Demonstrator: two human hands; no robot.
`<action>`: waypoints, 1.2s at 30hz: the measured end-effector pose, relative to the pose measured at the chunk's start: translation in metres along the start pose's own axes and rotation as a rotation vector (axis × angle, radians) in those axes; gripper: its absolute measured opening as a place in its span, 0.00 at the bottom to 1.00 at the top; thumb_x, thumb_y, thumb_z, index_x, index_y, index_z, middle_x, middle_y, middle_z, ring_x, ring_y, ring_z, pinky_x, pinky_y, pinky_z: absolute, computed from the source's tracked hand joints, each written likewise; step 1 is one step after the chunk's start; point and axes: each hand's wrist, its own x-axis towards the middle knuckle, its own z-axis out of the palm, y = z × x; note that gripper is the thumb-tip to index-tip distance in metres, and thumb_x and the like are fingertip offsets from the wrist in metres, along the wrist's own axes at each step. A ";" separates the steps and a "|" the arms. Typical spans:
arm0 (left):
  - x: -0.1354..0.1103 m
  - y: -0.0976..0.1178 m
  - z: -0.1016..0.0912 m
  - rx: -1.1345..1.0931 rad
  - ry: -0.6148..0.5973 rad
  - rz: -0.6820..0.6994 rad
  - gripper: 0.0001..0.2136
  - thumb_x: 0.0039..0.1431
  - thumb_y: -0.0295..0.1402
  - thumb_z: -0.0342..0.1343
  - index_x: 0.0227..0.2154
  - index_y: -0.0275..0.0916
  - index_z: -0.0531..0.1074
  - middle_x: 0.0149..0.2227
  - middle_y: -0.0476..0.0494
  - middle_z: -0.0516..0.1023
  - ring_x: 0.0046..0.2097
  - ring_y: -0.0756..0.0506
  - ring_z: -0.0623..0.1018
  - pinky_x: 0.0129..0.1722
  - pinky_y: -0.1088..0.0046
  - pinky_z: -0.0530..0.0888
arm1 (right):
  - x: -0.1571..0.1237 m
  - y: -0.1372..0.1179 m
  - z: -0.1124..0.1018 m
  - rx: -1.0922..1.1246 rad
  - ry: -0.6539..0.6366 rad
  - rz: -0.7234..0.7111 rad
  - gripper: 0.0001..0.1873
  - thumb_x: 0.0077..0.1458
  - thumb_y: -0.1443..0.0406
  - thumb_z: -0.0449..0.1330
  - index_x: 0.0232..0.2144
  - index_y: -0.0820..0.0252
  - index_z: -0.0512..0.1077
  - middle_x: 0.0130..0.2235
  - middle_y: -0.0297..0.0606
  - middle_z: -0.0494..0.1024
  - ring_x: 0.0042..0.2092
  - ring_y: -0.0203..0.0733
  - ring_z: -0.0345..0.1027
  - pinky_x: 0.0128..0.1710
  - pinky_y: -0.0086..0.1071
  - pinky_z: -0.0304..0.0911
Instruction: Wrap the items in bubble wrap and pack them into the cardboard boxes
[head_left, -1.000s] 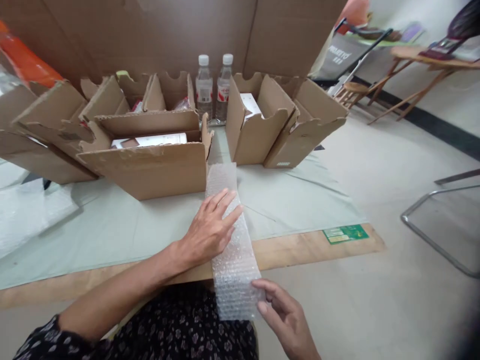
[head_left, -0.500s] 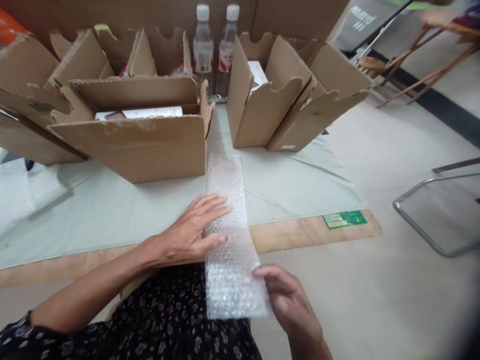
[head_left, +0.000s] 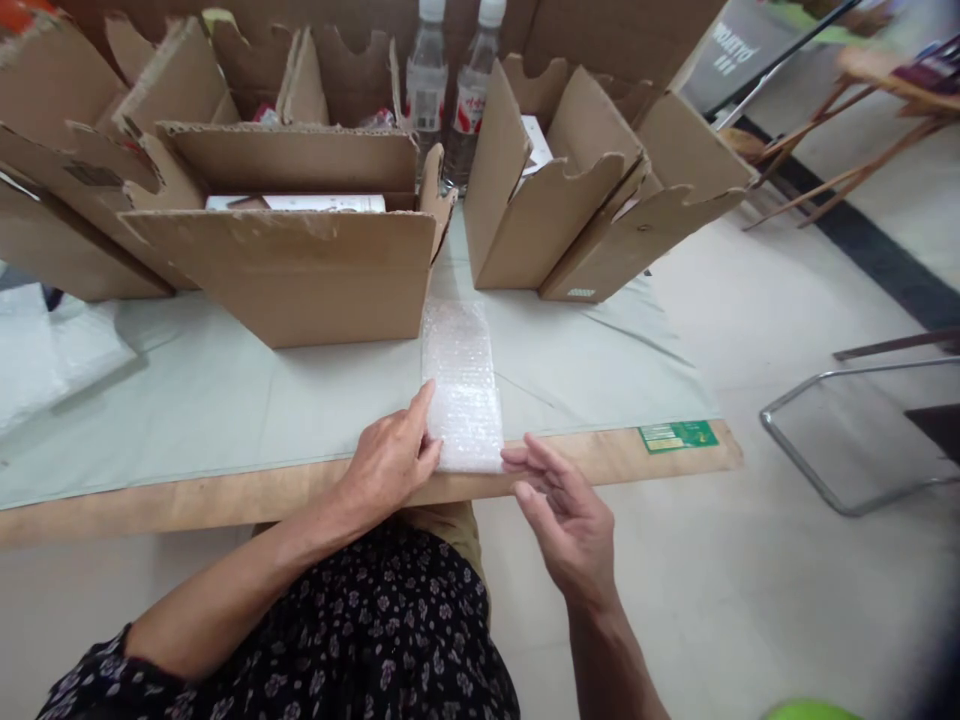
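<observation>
As the bubble wrap (head_left: pixel 465 410) lies at the near edge of the tabletop (head_left: pixel 600 462), the left hand (head_left: pixel 386 457) and right hand (head_left: pixel 571 522) meet its sides, thumbs parted from fingers, gripping nothing; light, even pressure should keep its edges square

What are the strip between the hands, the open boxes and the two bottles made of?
The strip: apparently clear plastic bubble wrap, glossy; small bumps catch light.
The open boxes: brown cardboard, matte; cut edges look rough.
The two bottles: probably clear plastic, shiny; see-through walls, though glass remains possible.
</observation>
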 end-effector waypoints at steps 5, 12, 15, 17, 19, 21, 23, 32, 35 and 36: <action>-0.005 -0.003 -0.001 0.062 0.067 0.058 0.33 0.61 0.29 0.56 0.69 0.38 0.57 0.34 0.48 0.81 0.34 0.44 0.79 0.40 0.65 0.77 | 0.012 0.012 0.005 -0.546 -0.136 -0.384 0.19 0.64 0.70 0.59 0.55 0.53 0.75 0.63 0.45 0.76 0.65 0.56 0.67 0.61 0.56 0.68; -0.032 0.000 -0.013 -0.015 0.109 0.410 0.21 0.65 0.36 0.62 0.59 0.40 0.70 0.57 0.35 0.78 0.57 0.36 0.76 0.57 0.52 0.75 | 0.030 0.013 0.007 -0.496 -0.187 -0.401 0.14 0.69 0.70 0.54 0.48 0.53 0.78 0.49 0.41 0.84 0.54 0.49 0.77 0.53 0.47 0.73; -0.032 -0.001 -0.011 -0.078 0.105 0.386 0.13 0.69 0.29 0.55 0.54 0.40 0.74 0.45 0.40 0.84 0.47 0.41 0.80 0.49 0.57 0.77 | 0.038 0.008 0.005 -0.407 -0.214 -0.341 0.12 0.70 0.68 0.54 0.48 0.54 0.78 0.43 0.40 0.85 0.45 0.46 0.79 0.46 0.42 0.75; -0.023 -0.003 -0.006 -0.089 0.169 0.315 0.12 0.69 0.27 0.53 0.51 0.39 0.76 0.41 0.41 0.85 0.42 0.42 0.81 0.46 0.59 0.78 | 0.043 0.007 0.006 -0.395 -0.183 -0.310 0.12 0.70 0.66 0.55 0.50 0.54 0.77 0.43 0.40 0.84 0.45 0.45 0.79 0.46 0.41 0.76; -0.012 -0.005 -0.003 -0.066 0.208 0.244 0.11 0.67 0.27 0.54 0.49 0.39 0.78 0.41 0.41 0.85 0.40 0.42 0.82 0.45 0.60 0.79 | 0.044 0.008 0.007 -0.432 -0.068 -0.331 0.13 0.69 0.65 0.57 0.54 0.54 0.75 0.48 0.43 0.83 0.49 0.48 0.78 0.49 0.43 0.75; -0.001 -0.006 -0.001 -0.015 0.213 0.185 0.12 0.65 0.28 0.56 0.48 0.39 0.79 0.39 0.42 0.85 0.38 0.42 0.82 0.45 0.61 0.79 | 0.043 0.009 0.008 -0.491 0.050 -0.406 0.15 0.67 0.66 0.60 0.56 0.54 0.74 0.53 0.45 0.81 0.54 0.51 0.76 0.53 0.46 0.72; 0.006 -0.006 -0.001 0.048 0.196 0.150 0.12 0.64 0.28 0.57 0.47 0.38 0.79 0.36 0.42 0.84 0.36 0.42 0.82 0.44 0.61 0.79 | 0.042 0.012 0.008 -0.553 0.054 -0.489 0.16 0.65 0.68 0.61 0.55 0.54 0.74 0.54 0.45 0.80 0.56 0.53 0.74 0.55 0.48 0.69; -0.019 0.000 -0.010 0.046 0.256 0.361 0.14 0.68 0.33 0.58 0.54 0.37 0.73 0.53 0.35 0.78 0.54 0.38 0.77 0.53 0.57 0.75 | 0.051 0.008 0.001 -0.555 -0.210 -0.515 0.11 0.68 0.70 0.57 0.50 0.57 0.75 0.45 0.40 0.84 0.52 0.50 0.76 0.50 0.45 0.66; -0.023 0.001 -0.011 -0.015 0.185 0.407 0.12 0.70 0.26 0.54 0.53 0.38 0.72 0.45 0.42 0.82 0.46 0.42 0.79 0.48 0.61 0.75 | 0.049 0.004 -0.004 -0.480 -0.269 -0.453 0.10 0.69 0.67 0.57 0.51 0.56 0.74 0.44 0.39 0.84 0.46 0.47 0.76 0.47 0.43 0.68; -0.020 0.000 -0.009 -0.015 0.195 0.398 0.11 0.70 0.26 0.53 0.53 0.38 0.73 0.42 0.43 0.83 0.43 0.43 0.79 0.46 0.61 0.75 | 0.048 0.004 -0.005 -0.482 -0.242 -0.440 0.11 0.70 0.66 0.57 0.52 0.56 0.73 0.45 0.40 0.83 0.46 0.47 0.76 0.47 0.43 0.69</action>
